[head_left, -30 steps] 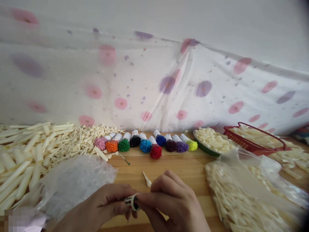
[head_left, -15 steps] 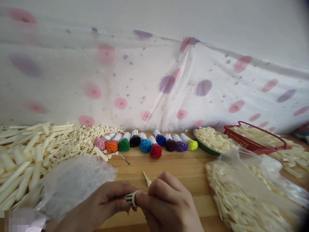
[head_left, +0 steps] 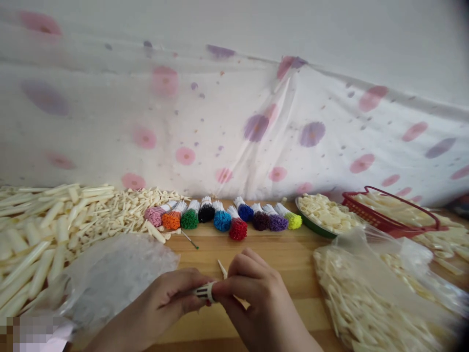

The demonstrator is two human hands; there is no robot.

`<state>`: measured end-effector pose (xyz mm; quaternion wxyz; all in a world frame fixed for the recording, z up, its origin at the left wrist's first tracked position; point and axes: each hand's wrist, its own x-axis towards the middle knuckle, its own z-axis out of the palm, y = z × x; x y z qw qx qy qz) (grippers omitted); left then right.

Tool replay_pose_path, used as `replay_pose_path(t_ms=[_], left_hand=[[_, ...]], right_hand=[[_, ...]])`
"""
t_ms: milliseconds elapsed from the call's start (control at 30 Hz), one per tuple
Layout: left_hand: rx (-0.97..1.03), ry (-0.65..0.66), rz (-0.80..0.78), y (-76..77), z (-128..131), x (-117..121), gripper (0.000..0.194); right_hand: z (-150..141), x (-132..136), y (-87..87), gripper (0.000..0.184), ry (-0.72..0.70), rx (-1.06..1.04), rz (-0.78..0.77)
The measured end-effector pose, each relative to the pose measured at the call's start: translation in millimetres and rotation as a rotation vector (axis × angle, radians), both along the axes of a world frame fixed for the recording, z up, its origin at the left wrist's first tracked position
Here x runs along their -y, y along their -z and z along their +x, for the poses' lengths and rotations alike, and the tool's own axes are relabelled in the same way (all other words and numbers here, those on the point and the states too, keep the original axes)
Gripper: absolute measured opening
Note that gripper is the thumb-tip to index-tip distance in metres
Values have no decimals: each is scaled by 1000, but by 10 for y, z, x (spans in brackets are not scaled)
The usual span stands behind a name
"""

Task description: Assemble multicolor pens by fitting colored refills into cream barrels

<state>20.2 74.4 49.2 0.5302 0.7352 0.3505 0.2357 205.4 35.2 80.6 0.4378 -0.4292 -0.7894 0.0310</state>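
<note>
Between my two hands is a small cream tube-shaped piece [head_left: 203, 292] with dark stripes or slots on its side. My left hand [head_left: 170, 296] pinches its left end between thumb and fingers. My right hand [head_left: 256, 300] has thumb and fingers closed at its right end, partly covering it. Just beyond the right fingers, a thin pointed cream piece [head_left: 222, 268] lies on the wooden table [head_left: 286, 259], its near end hidden. A single green-tipped stick [head_left: 190, 239] rests farther back.
Bundles of white sticks with coloured tips, among them a red one [head_left: 238, 229], line the back. Cream pieces [head_left: 44, 220] pile up at left behind a clear plastic bag [head_left: 120, 274]. At right are a green tray [head_left: 311, 224], a red basket [head_left: 388, 226] and a filled bag [head_left: 366, 298].
My right hand's fingers have shifted their grip at the piece's right end, showing more of its striped side. Both hands have moved slightly right, and the pointed piece is more covered.
</note>
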Motion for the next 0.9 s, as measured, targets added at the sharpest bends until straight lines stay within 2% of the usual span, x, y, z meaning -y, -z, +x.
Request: replay_pose_path(t_ms=[100, 267, 467, 533, 700, 900], left_hand=[[-13, -20, 78, -79, 3, 28, 15], [-23, -31, 218, -162, -34, 66, 34], [-24, -64, 229, -156, -54, 62, 39], [-38, -81, 240, -150, -50, 73, 39], [-70, -168, 366, -141, -45, 131, 34], [-41, -192, 570, -120, -20, 172, 31]], right_hand=[[2, -17, 15, 18, 5, -75, -54], [3, -41, 2, 17, -13, -122, -92], [8, -61, 2, 18, -54, -140, -59], [10, -71, 19, 16, -48, -197, -152], [41, -115, 43, 9, -120, -441, -555], [93, -125, 89, 15, -196, -553, -693]])
